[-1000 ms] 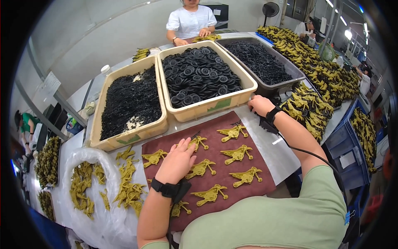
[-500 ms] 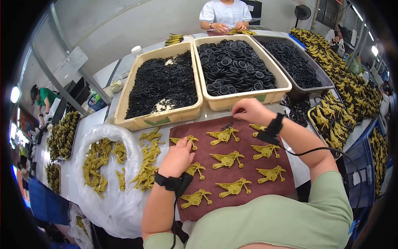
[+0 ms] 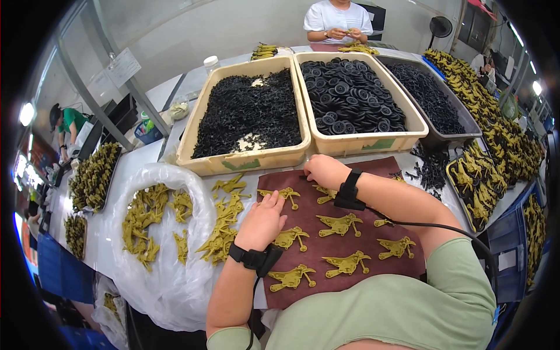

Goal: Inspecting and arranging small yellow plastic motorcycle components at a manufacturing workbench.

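My left hand (image 3: 262,220) lies with its fingers stretched out over the left end of a flat olive-yellow plastic part (image 3: 288,195) in the top-left of the mat, fingertips touching it. Just above that part my right hand (image 3: 325,172) is closed in a pinch; a small black plastic piece (image 3: 303,177) shows at its fingertips, its shape mostly hidden. Several like yellow parts (image 3: 339,224) lie in rows on the dark red mat (image 3: 318,289), some partly covered by my right forearm and left hand.
Behind the mat stand a cream tub (image 3: 245,164) of small black pieces, a cream tub (image 3: 373,144) of black wheels and a grey tub (image 3: 455,139). At left lies a clear plastic bag (image 3: 157,297) with yellow parts. A co-worker (image 3: 338,23) sits across the table.
My right hand has moved left and nearer, toward the top-left yellow part, with the black piece. The left hand stays on that part. The view has shifted slightly.
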The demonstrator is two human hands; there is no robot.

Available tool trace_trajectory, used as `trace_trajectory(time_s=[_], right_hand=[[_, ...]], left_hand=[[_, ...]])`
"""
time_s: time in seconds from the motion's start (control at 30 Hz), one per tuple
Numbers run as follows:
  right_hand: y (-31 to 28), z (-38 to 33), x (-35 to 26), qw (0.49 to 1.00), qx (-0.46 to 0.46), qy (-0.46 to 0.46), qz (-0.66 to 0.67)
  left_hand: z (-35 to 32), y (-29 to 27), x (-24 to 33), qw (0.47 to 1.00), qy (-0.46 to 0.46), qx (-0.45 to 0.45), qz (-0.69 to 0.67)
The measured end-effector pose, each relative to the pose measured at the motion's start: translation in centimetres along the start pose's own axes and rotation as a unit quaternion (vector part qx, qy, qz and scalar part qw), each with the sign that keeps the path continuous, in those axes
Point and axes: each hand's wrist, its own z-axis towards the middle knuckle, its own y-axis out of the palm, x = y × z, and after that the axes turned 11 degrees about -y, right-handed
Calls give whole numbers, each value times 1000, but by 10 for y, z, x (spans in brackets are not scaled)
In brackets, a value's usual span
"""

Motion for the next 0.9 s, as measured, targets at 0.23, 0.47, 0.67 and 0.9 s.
trace_trajectory(time_s=[0.23,0.47,0.67,0.9], right_hand=[[5,24,-23,995,13,-49,82],[3,41,-26,991,-55,-34,118],[-1,46,-27,984,-99,-10,151],[2,48,-29,983,-134,-18,127]], left_hand=[[2,11,4,999,-23,9,20],[3,14,3,999,-32,15,9],[2,15,3,999,-30,17,-3],[2,16,6,999,-35,29,-5]])
